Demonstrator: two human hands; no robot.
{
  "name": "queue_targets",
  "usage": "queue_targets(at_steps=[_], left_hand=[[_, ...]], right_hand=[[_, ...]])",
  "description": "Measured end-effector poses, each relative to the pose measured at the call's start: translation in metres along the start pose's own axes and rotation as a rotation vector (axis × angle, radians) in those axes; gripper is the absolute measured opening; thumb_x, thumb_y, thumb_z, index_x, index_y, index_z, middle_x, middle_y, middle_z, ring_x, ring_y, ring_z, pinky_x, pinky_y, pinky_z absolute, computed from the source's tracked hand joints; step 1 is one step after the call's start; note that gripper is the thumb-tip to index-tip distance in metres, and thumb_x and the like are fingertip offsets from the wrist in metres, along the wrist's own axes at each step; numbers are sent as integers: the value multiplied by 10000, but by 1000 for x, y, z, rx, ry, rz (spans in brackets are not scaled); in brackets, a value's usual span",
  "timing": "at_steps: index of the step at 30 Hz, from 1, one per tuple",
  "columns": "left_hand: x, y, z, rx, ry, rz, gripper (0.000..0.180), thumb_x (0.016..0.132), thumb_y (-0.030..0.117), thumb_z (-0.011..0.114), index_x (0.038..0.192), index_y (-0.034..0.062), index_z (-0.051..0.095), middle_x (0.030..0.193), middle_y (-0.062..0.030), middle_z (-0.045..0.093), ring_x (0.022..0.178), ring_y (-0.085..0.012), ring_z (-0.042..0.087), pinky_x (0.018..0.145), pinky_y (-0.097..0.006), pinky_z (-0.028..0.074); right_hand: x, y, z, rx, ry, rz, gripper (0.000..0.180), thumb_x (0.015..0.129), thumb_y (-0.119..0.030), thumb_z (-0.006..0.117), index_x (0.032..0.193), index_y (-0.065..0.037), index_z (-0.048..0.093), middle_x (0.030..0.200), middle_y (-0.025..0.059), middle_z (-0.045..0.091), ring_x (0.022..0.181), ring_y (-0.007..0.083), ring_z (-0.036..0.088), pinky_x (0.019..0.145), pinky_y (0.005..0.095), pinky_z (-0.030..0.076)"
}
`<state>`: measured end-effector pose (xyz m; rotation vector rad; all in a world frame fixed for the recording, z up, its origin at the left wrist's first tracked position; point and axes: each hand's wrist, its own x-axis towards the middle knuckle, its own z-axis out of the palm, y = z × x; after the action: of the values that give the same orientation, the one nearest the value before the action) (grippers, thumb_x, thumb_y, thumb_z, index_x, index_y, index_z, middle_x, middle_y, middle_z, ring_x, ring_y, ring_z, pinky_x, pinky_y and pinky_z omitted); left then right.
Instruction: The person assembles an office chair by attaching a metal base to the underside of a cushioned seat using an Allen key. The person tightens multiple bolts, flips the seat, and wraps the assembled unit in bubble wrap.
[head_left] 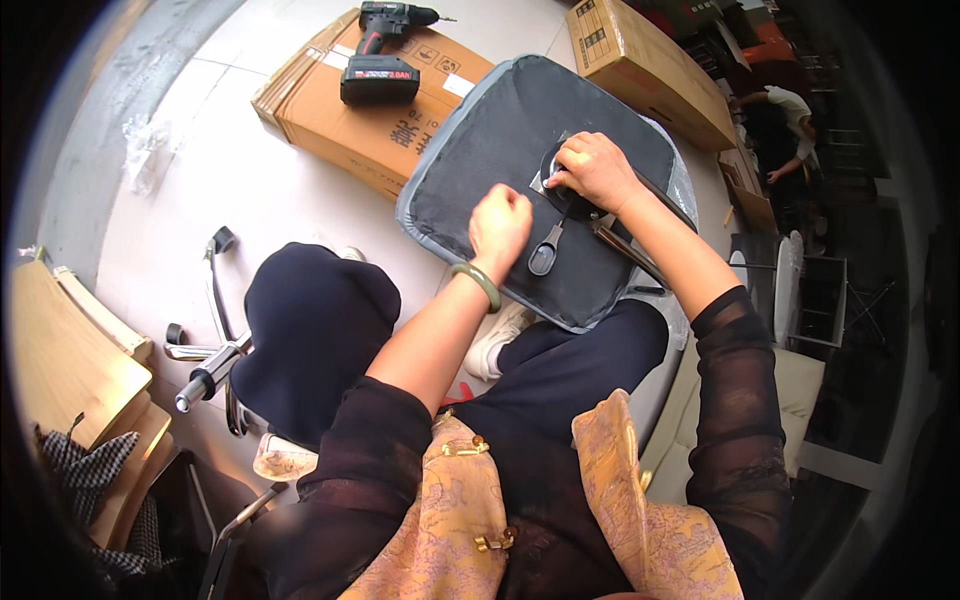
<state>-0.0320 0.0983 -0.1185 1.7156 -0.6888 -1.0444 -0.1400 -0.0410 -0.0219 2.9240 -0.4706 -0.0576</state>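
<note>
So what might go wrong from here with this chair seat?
Your right hand is up against the metal seat mechanism, so it might get pinched. The cordless drill rests on a cardboard box beside the chair seat; a bump might knock it off. The chair base near your left leg might trip you.

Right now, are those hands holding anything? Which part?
Can't tell: the right hand is at the round black fitting, any grip hidden; the left hand is curled, its inside hidden.
</note>
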Motion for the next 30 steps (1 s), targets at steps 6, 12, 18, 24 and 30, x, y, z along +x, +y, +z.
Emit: queue_targets(at_steps=[6,12,18,24,30], left_hand=[[-53,1,13,24,-306,59,433,1023,373,416,862,9,587,675,-136,627,668,-279,646,667,-396,492],[-58,1,28,-201,-219,-23,406,1021,348,454,817,17,570,620,-45,548,561,-138,531,572,-309,440],[-68,2,39,-351,-142,-95,381,1015,313,470,772,32,557,627,-14,519,553,-97,475,547,-281,407],[-71,7,47,-439,-121,-163,386,1015,302,476,736,41,529,628,-9,513,551,-92,470,536,-275,400],[-69,6,42,-470,-118,-195,396,1000,313,488,736,21,531,608,-83,554,563,-170,530,598,-352,448]], right_hand=[[-2,11,1,14,-73,-45,323,754,-391,726,828,-84,655,896,37,604,924,227,590,828,352,464],[-16,4,18,-55,249,-17,329,735,-407,718,779,-100,609,846,33,568,880,211,578,825,337,465],[-19,10,22,-123,282,-61,330,706,-413,722,715,-117,576,758,20,533,781,187,562,751,309,449],[-27,2,17,-147,262,19,349,708,-432,719,695,-111,583,741,33,551,732,202,567,705,330,450],[-27,-8,14,-211,201,78,338,710,-435,714,727,-115,608,763,31,576,721,204,569,666,326,435]])
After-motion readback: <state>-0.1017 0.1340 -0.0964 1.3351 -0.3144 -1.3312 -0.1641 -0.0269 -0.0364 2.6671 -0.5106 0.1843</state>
